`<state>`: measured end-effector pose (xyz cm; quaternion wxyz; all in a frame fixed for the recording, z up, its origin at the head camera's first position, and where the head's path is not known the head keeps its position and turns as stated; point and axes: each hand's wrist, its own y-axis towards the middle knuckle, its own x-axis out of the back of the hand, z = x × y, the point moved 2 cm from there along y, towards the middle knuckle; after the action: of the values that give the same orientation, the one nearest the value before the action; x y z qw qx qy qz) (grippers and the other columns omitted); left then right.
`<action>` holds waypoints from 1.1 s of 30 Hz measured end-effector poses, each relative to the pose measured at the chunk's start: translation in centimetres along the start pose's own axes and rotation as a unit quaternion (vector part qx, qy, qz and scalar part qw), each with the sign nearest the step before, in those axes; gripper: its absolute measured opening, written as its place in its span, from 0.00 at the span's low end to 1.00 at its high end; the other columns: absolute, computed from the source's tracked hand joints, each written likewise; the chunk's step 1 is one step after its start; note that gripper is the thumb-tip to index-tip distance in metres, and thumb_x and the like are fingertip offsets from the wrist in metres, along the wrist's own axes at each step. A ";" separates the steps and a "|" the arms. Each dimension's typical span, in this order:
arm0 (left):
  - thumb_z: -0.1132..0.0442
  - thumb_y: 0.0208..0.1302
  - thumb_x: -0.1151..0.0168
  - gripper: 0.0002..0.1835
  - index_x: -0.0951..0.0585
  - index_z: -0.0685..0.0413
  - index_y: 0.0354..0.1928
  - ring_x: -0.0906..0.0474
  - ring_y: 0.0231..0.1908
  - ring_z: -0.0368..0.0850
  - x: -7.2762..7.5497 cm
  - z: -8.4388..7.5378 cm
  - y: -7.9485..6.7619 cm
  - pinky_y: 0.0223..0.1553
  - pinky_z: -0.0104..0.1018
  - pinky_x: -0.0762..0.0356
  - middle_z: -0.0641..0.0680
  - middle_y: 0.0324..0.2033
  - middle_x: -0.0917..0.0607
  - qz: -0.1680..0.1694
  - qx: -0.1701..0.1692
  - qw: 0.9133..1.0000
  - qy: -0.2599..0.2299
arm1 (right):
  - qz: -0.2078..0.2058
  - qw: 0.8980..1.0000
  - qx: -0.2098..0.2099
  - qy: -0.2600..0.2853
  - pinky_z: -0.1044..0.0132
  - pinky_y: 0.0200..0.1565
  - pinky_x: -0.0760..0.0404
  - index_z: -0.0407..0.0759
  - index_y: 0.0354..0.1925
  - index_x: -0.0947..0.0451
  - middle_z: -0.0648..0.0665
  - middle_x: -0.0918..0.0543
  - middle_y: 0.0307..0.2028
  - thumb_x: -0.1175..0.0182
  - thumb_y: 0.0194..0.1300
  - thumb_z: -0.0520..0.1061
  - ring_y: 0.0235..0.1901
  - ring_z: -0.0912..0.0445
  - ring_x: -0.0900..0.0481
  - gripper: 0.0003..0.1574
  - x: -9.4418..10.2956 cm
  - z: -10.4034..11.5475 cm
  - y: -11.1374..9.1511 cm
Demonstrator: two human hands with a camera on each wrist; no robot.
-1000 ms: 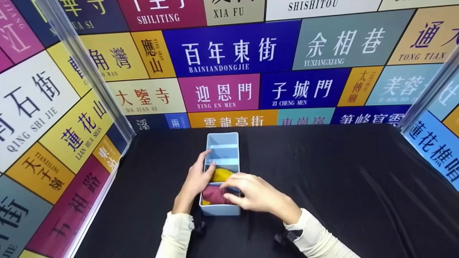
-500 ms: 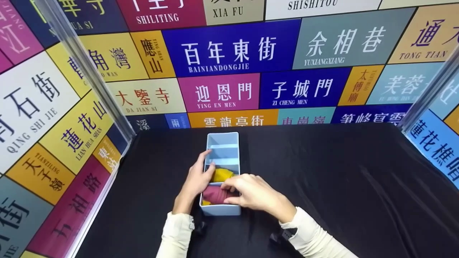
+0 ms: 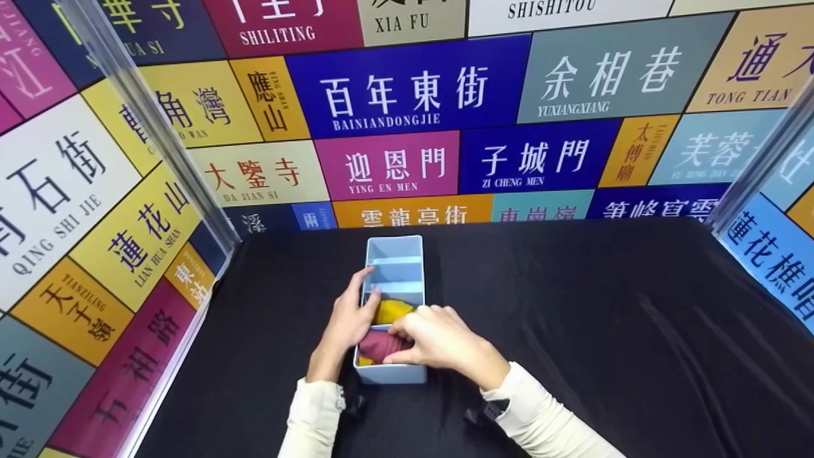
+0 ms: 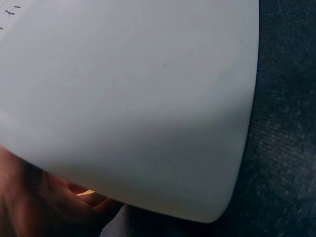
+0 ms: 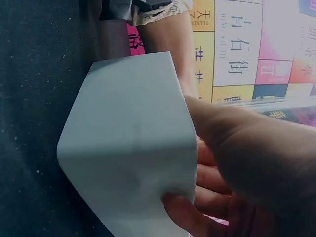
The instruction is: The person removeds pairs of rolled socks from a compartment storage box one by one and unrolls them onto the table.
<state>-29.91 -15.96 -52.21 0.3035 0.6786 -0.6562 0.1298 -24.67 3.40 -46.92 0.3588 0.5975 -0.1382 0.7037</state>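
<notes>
A long pale blue divided box (image 3: pixel 394 374) stands lengthwise on the black cloth. Its front compartment holds a folded maroon cloth (image 3: pixel 379 345), with a bit of yellow showing at the front left corner. Yellow cloth (image 3: pixel 394 311) lies in the compartment behind. My left hand (image 3: pixel 348 315) grips the box's left wall, thumb over the rim. From the right, my right hand (image 3: pixel 442 337) reaches into the front compartment, index finger and thumb pinching the maroon cloth; the other fingertips are hidden. The right wrist view shows the right hand (image 5: pixel 212 187) at the box rim.
Behind the yellow cloth, the box has further compartments (image 3: pixel 394 273). Black cloth (image 3: pixel 572 318) with some creases covers the table. Sign-printed panels (image 3: pixel 407 89) stand behind and at both sides, with clear corner posts (image 3: pixel 159 127).
My right hand has shifted left over the front compartment, and its thumb and index finger have drawn in on the maroon cloth. The left hand and the box have stayed put.
</notes>
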 end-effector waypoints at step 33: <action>0.52 0.71 0.40 0.27 0.29 0.45 0.70 0.24 0.61 0.62 0.2 0.2 0.0 0.61 0.64 0.32 0.66 0.63 0.22 0.003 0.033 0.997 -0.075 | -0.021 0.998 0.010 0.058 0.66 0.20 0.35 0.64 0.48 0.16 0.55 0.16 0.26 0.28 0.53 0.60 0.21 0.61 0.28 0.22 2.2 -0.5 -0.5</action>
<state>-29.98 -16.24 -52.27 0.2304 0.6943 -0.6743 0.1012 -24.78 4.78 -45.04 0.3744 0.5623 -0.0976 0.7309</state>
